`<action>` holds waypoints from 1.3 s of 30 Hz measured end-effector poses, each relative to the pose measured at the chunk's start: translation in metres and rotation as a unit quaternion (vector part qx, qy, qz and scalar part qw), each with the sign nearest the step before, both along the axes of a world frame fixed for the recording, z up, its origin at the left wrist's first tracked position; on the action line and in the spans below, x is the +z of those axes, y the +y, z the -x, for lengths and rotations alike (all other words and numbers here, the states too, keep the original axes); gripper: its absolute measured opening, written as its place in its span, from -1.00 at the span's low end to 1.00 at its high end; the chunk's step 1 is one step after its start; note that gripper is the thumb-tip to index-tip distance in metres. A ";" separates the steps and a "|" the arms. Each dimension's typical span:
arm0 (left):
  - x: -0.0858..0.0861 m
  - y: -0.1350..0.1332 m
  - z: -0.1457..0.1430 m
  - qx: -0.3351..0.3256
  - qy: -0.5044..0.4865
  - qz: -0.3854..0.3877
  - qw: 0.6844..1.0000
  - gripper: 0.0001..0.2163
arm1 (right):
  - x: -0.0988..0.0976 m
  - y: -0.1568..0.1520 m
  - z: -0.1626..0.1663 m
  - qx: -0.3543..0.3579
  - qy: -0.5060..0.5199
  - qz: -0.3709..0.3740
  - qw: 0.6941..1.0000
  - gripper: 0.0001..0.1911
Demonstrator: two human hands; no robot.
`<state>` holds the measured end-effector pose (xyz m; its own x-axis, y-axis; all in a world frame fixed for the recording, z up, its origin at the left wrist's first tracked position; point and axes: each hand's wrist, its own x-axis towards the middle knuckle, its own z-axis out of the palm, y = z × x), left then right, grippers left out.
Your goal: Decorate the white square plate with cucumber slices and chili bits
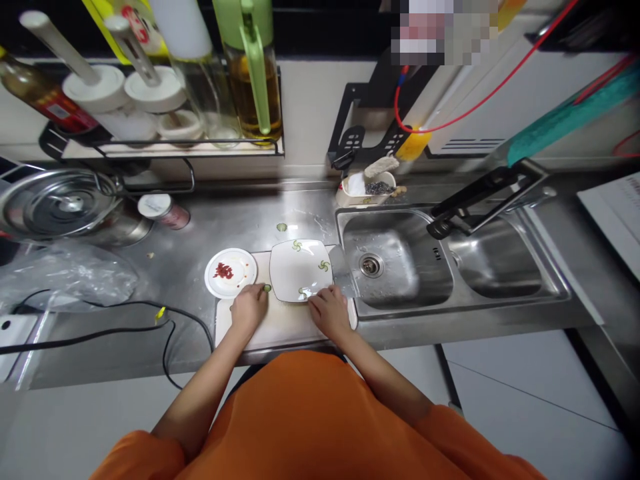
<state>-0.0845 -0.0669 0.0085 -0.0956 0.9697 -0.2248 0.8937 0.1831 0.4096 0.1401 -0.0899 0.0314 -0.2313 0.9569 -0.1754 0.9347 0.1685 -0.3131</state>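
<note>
My left hand (pixel 249 311) is closed, with a small green piece that looks like a cucumber slice (pixel 267 288) at its fingertips. It is beside a white square plate (pixel 295 267) with green swirl marks, which lies on a pale cutting board (pixel 280 325). At the plate's lower right rim, my right hand (pixel 330 312) has its fingers curled; what they grip, if anything, is hidden. A broad cleaver blade (pixel 343 268) lies just beyond that hand, between plate and sink. On the left, a small round plate (pixel 237 287) holds chopped red bits (pixel 223 271).
A double sink (pixel 400 303) with a black faucet (pixel 465 200) is on the right. Another green slice (pixel 282 227) lies behind the plate. Leftward are a lidded pot (pixel 70 207), a plastic bag (pixel 75 273) and black cables (pixel 150 303). A seasoning rack (pixel 190 148) hangs above.
</note>
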 end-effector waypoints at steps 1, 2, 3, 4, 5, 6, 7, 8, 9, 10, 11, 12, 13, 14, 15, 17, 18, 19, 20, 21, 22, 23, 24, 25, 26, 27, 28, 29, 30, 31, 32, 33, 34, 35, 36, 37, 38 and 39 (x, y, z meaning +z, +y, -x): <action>0.000 0.000 -0.002 0.002 0.002 -0.001 1.000 -0.73 | 0.000 -0.001 0.000 0.002 0.000 0.001 1.000 -0.75; 0.000 0.000 -0.004 0.003 0.003 -0.001 1.000 -0.73 | 0.000 -0.002 -0.001 0.002 0.000 0.002 1.000 -0.75; 0.000 0.000 -0.005 0.003 0.002 -0.001 1.000 -0.73 | -0.001 -0.003 -0.001 0.001 0.001 0.003 1.000 -0.75; 0.000 0.000 -0.006 0.003 0.000 -0.001 1.000 -0.73 | -0.001 -0.004 -0.002 0.000 0.002 0.004 1.000 -0.75; 0.000 0.000 -0.007 0.003 -0.004 -0.001 1.000 -0.74 | -0.001 -0.005 -0.002 -0.001 0.003 0.004 1.000 -0.75; 0.000 0.000 -0.007 0.003 -0.008 -0.003 1.000 -0.74 | -0.002 -0.005 -0.003 -0.002 0.005 0.004 1.000 -0.76; 0.001 0.000 -0.007 0.004 -0.013 -0.005 1.000 -0.74 | -0.002 -0.006 -0.003 -0.002 0.007 0.004 1.000 -0.76; 0.001 0.000 -0.007 0.006 -0.015 -0.007 1.000 -0.75 | -0.002 -0.007 -0.003 -0.002 0.009 0.003 1.000 -0.76; 0.001 0.000 -0.007 0.009 -0.016 -0.007 1.000 -0.76 | -0.003 -0.007 -0.003 -0.001 0.010 0.002 1.000 -0.76; 0.002 0.001 -0.007 0.013 -0.016 -0.007 1.000 -0.77 | -0.002 -0.008 -0.004 -0.002 0.012 0.001 1.000 -0.76; 0.002 0.001 -0.007 0.016 -0.017 -0.008 1.000 -0.78 | -0.002 -0.008 -0.004 -0.002 0.013 0.000 1.000 -0.77; 0.003 0.001 -0.007 0.018 -0.020 -0.011 1.000 -0.79 | -0.002 -0.008 -0.003 -0.002 0.013 -0.001 1.000 -0.77; 0.003 0.002 -0.007 0.018 -0.024 -0.016 0.999 -0.80 | -0.002 -0.008 -0.003 -0.002 0.014 -0.001 1.000 -0.78; 0.003 0.002 -0.007 0.017 -0.030 -0.022 0.999 -0.81 | -0.001 -0.008 -0.003 -0.002 0.015 -0.001 1.000 -0.78; 0.003 0.002 -0.006 0.016 -0.038 -0.025 0.999 -0.82 | -0.001 -0.007 -0.003 -0.003 0.016 -0.001 1.000 -0.78; 0.002 0.003 -0.003 0.017 -0.062 -0.021 0.998 -0.84 | -0.001 -0.007 -0.003 -0.006 0.021 0.000 1.000 -0.78; 0.002 0.003 -0.001 0.019 -0.079 -0.012 0.997 -0.85 | -0.001 -0.007 -0.002 -0.009 0.026 0.001 1.000 -0.78; 0.002 0.003 0.001 0.023 -0.101 -0.003 0.995 -0.85 | -0.002 -0.007 -0.002 -0.012 0.032 0.004 0.999 -0.78; 0.002 0.003 0.003 0.029 -0.127 0.005 0.992 -0.86 | -0.003 -0.007 -0.001 -0.018 0.040 0.006 0.999 -0.78; 0.003 0.003 0.005 0.037 -0.155 0.010 0.987 -0.87 | -0.003 -0.006 -0.001 -0.024 0.050 0.009 0.998 -0.78; 0.004 0.003 0.007 0.046 -0.186 0.014 0.981 -0.86 | -0.004 -0.004 0.001 -0.033 0.063 0.012 0.997 -0.78; 0.006 0.003 0.008 0.056 -0.217 0.018 0.974 -0.84 | -0.004 -0.002 0.002 -0.043 0.078 0.014 0.996 -0.78; 0.008 0.004 0.008 0.064 -0.249 0.025 0.966 -0.82 | -0.004 0.001 0.004 -0.052 0.097 0.014 0.994 -0.78; 0.011 0.005 0.007 0.069 -0.278 0.034 0.957 -0.80 | -0.004 0.005 0.007 -0.060 0.117 0.014 0.991 -0.78; 0.014 0.007 0.004 0.071 -0.305 0.046 0.948 -0.79 | -0.003 0.010 0.010 -0.066 0.138 0.015 0.988 -0.79; 0.017 0.008 0.001 0.068 -0.331 0.061 0.939 -0.79 | -0.001 0.016 0.012 -0.069 0.159 0.017 0.985 -0.80; 0.020 0.010 -0.003 0.063 -0.354 0.076 0.930 -0.79 | 0.002 0.021 0.015 -0.071 0.181 0.021 0.981 -0.81; 0.022 0.012 -0.008 0.058 -0.376 0.091 0.920 -0.79 | 0.004 0.027 0.018 -0.072 0.206 0.027 0.976 -0.83; 0.024 0.014 -0.013 0.054 -0.397 0.103 0.911 -0.79 | 0.007 0.032 0.020 -0.075 0.231 0.035 0.969 -0.84; 0.025 0.015 -0.018 0.052 -0.415 0.113 0.901 -0.80 | 0.009 0.037 0.022 -0.076 0.257 0.047 0.962 -0.86; 0.026 0.017 -0.022 0.052 -0.431 0.120 0.893 -0.80 | 0.011 0.041 0.023 -0.078 0.280 0.060 0.955 -0.87; 0.027 0.018 -0.026 0.056 -0.444 0.125 0.886 -0.80 | 0.012 0.044 0.023 -0.082 0.297 0.072 0.949 -0.88; 0.027 0.020 -0.030 0.060 -0.454 0.128 0.880 -0.81 | 0.013 0.046 0.023 -0.088 0.308 0.083 0.944 -0.89; 0.027 0.021 -0.033 0.064 -0.462 0.131 0.875 -0.81 | 0.013 0.048 0.023 -0.095 0.316 0.091 0.940 -0.89; 0.027 0.021 -0.035 0.068 -0.470 0.133 0.870 -0.80 | 0.013 0.049 0.022 -0.102 0.321 0.097 0.937 -0.89; 0.027 0.022 -0.036 0.074 -0.478 0.137 0.864 -0.80 | 0.013 0.049 0.021 -0.107 0.325 0.100 0.934 -0.89; 0.026 0.023 -0.038 0.083 -0.489 0.144 0.856 -0.79 | 0.013 0.050 0.020 -0.110 0.331 0.101 0.932 -0.89; 0.026 0.023 -0.039 0.097 -0.502 0.154 0.846 -0.77 | 0.013 0.050 0.019 -0.110 0.339 0.101 0.929 -0.88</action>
